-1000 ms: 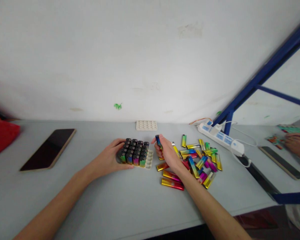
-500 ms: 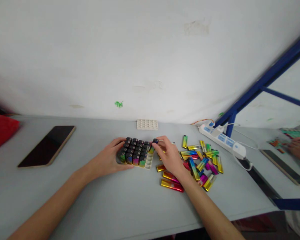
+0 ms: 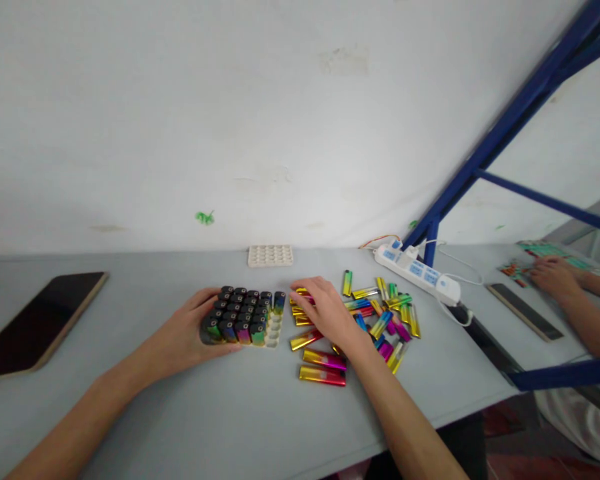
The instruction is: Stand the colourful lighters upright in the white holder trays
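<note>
My left hand [image 3: 183,328] is wrapped round the left side of a block of black-topped tubes [image 3: 240,313], which look like small vapes, standing upright in close rows in a white tray [image 3: 274,333]. One more black-topped tube [image 3: 279,303] stands at the back of the tray's right column, in front of which bare sockets show. My right hand [image 3: 325,310] is over the left edge of a loose pile, thumb and forefinger closed about a gold and pink shiny tube [image 3: 304,295]. More gold and red tubes [image 3: 323,375] lie just in front of it.
A second white socketed tray [image 3: 270,256] lies by the wall. Loose shiny tubes [image 3: 400,313] spread to the right, near a white power strip [image 3: 420,273] with cables and a blue metal frame [image 3: 460,180]. A dark tablet-like slab [image 3: 40,320] lies left. Another person's hands [image 3: 560,273] work far right.
My right hand has let go of a black-topped tube, which now stands in the tray's right column, and has moved to the loose tubes. My left hand stays on the block; the view has shifted right.
</note>
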### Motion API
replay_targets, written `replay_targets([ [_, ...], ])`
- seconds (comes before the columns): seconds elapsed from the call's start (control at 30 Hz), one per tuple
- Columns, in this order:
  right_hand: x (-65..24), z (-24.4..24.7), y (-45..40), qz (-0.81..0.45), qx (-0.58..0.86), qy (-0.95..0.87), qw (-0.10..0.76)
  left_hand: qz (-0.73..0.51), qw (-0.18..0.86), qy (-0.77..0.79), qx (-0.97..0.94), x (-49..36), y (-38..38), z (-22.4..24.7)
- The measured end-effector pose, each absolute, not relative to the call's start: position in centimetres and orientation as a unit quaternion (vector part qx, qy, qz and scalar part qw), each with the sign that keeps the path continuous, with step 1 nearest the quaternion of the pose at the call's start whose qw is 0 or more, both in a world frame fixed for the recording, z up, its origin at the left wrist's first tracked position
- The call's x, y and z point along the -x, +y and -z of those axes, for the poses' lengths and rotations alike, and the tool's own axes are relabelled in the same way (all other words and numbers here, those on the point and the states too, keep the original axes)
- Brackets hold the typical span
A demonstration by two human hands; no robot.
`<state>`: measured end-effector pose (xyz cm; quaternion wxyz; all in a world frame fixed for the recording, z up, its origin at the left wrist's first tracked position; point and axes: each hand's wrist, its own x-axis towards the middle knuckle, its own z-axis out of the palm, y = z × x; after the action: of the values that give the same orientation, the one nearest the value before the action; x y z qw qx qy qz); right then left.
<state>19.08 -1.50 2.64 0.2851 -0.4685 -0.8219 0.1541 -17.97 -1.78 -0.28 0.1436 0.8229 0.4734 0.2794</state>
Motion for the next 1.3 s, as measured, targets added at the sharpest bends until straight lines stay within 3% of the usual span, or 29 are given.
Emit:
replay_targets([
  [0.17, -22.2, -1.6, 0.0, -0.146, 0.538, -0.796, 0.235, -0.287, 0.160, 0.479, -0.814, 18.0, -1.7, 0.4],
  [0.8, -23.0, -0.4, 0.8, -0.168, 0.613, -0.726, 0.262, -0.275, 0.199, 0.479, -0.810, 17.7, -1.8, -0.2],
  [1.07, -22.6, -0.8, 0.8, -0.168, 0.571, -0.683, 0.424, -0.276, 0.199, 0.479, -0.809, 17.5, -1.8, 0.1],
  [1.3, -20.5, -2.8, -0.4, -0.378, 0.528, -0.546, 0.530, -0.276, 0.195, 0.480, -0.809, 17.3, -1.9, 0.0],
])
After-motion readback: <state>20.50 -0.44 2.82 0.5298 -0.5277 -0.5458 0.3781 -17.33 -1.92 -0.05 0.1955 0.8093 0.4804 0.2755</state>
